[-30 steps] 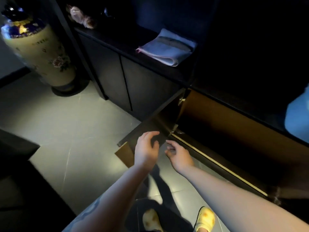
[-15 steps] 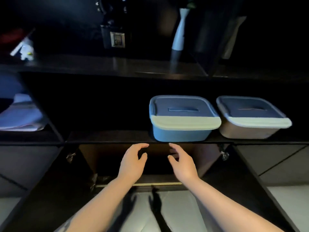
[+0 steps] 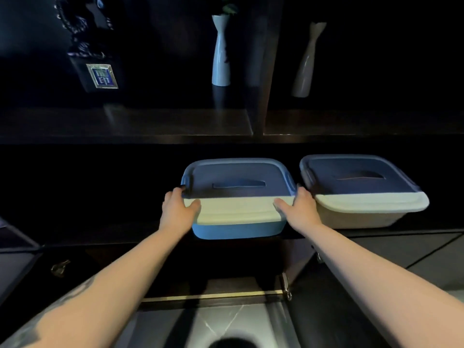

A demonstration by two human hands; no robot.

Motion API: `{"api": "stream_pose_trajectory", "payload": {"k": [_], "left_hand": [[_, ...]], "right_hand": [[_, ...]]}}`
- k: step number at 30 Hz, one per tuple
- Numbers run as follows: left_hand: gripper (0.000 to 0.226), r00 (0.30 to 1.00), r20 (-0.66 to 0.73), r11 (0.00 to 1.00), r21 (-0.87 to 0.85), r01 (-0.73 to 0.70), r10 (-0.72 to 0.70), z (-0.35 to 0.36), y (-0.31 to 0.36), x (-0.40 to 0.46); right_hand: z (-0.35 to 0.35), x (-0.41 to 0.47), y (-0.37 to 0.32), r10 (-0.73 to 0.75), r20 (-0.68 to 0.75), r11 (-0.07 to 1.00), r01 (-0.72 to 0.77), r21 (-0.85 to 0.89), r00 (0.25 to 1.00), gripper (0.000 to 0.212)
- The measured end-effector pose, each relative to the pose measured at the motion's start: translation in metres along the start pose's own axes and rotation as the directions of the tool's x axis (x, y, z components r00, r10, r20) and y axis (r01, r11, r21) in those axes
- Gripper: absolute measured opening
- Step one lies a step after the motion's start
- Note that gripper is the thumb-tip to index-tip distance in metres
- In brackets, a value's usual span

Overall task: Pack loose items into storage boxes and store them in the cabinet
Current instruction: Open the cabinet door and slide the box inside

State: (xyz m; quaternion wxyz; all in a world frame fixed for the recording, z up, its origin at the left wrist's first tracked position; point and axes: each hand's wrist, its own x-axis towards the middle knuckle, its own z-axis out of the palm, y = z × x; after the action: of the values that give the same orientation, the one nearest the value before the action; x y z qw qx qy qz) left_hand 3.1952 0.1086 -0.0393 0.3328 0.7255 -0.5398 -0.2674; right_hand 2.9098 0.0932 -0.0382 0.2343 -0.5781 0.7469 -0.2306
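A blue storage box (image 3: 238, 229) with a pale lid sits on the dark shelf (image 3: 100, 229) at the middle. My left hand (image 3: 177, 209) grips its left side, thumb on the lid's front edge. My right hand (image 3: 300, 208) grips its right side the same way. Beside it on the right stands a beige storage box (image 3: 356, 217) with a matching lid, touching or nearly touching the blue one. Below the shelf the cabinet compartment (image 3: 226, 270) stands with both doors open, its inside dark.
A white vase (image 3: 221, 54) and a second pale vase (image 3: 307, 64) stand on the upper shelf, with a dark ornament bearing a framed plaque (image 3: 101, 76) to the left. Open cabinet doors flank my arms. Grey tiled floor (image 3: 226, 325) lies below.
My view swung from the floor and open door up to the shelf. Both hands rose from under the shelf edge and closed on the sides of the blue box.
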Motion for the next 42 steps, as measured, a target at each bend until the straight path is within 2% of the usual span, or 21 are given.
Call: {"api": "stream_pose_trajectory", "payload": {"k": [3, 5, 6, 8, 12, 15, 18, 21, 23, 27, 29, 31, 35, 38, 42], "left_hand": [[0.057, 0.994, 0.026, 0.990, 0.101, 0.100, -0.103, 0.008, -0.001, 0.021], [0.060, 0.988, 0.032, 0.976, 0.164, 0.144, -0.151, 0.012, -0.002, 0.032], [0.062, 0.985, 0.033, 0.977, 0.143, 0.160, -0.167, 0.014, -0.002, 0.035], [0.063, 0.983, 0.022, 0.982, 0.058, 0.181, -0.183, 0.018, -0.005, 0.038], [0.046, 0.964, -0.010, 0.961, -0.083, 0.263, -0.265, 0.023, -0.006, 0.039], [0.029, 0.957, -0.007, 0.925, -0.259, 0.279, -0.291, 0.020, -0.004, 0.036], [0.043, 0.954, 0.004, 0.865, -0.421, 0.273, -0.300, 0.012, -0.006, 0.027], [0.059, 0.959, 0.058, 0.784, -0.562, 0.262, -0.279, 0.003, -0.018, 0.008], [0.061, 0.960, 0.073, 0.719, -0.648, 0.252, -0.271, -0.003, -0.031, -0.010], [0.060, 0.959, 0.117, 0.561, -0.790, 0.247, -0.258, -0.020, -0.065, -0.054], [0.060, 0.952, 0.126, 0.517, -0.816, 0.258, -0.278, -0.037, -0.082, -0.076], [0.061, 0.950, 0.103, 0.531, -0.809, 0.254, -0.296, -0.057, -0.100, -0.097], [0.072, 0.949, 0.036, 0.610, -0.758, 0.231, -0.314, -0.099, -0.137, -0.136], [0.071, 0.934, 0.001, 0.658, -0.710, 0.252, -0.357, -0.120, -0.178, -0.166], [0.069, 0.904, 0.058, 0.635, -0.692, 0.342, -0.423, -0.128, -0.240, -0.194]], "right_hand": [[0.004, 0.032, 0.002, 0.072, 0.113, 0.997, -0.070, -0.023, 0.991, 0.063], [0.008, 0.050, 0.005, 0.109, 0.130, 0.994, -0.110, 0.000, 0.985, 0.069], [0.011, 0.057, 0.007, 0.127, 0.134, 0.992, -0.128, -0.001, 0.983, 0.075], [0.018, 0.064, 0.011, 0.128, 0.109, 0.991, -0.130, 0.010, 0.986, 0.080], [0.030, 0.065, 0.018, 0.152, -0.020, 0.942, -0.138, 0.305, 0.988, 0.074], [0.031, 0.054, 0.018, 0.166, -0.051, 0.886, -0.126, 0.447, 0.985, 0.069], [0.031, 0.028, 0.019, 0.201, -0.096, 0.827, -0.117, 0.550, 0.975, 0.067], [0.033, -0.007, 0.021, 0.217, -0.126, 0.743, -0.080, 0.665, 0.968, 0.054], [0.035, -0.033, 0.021, 0.247, -0.109, 0.659, -0.084, 0.748, 0.963, 0.050], [0.054, -0.087, 0.017, 0.263, -0.124, 0.605, -0.064, 0.793, 0.957, 0.057], [0.068, -0.114, 0.012, 0.256, -0.133, 0.584, -0.044, 0.810, 0.957, 0.057], [0.084, -0.143, 0.005, 0.243, -0.137, 0.604, -0.039, 0.796, 0.960, 0.060], [0.114, -0.196, -0.011, 0.178, -0.122, 0.700, -0.038, 0.714, 0.976, 0.065], [0.141, -0.230, -0.018, 0.152, -0.075, 0.791, -0.076, 0.607, 0.985, 0.065], [0.190, -0.267, -0.018, 0.182, 0.014, 0.825, -0.161, 0.541, 0.983, 0.060]]}}
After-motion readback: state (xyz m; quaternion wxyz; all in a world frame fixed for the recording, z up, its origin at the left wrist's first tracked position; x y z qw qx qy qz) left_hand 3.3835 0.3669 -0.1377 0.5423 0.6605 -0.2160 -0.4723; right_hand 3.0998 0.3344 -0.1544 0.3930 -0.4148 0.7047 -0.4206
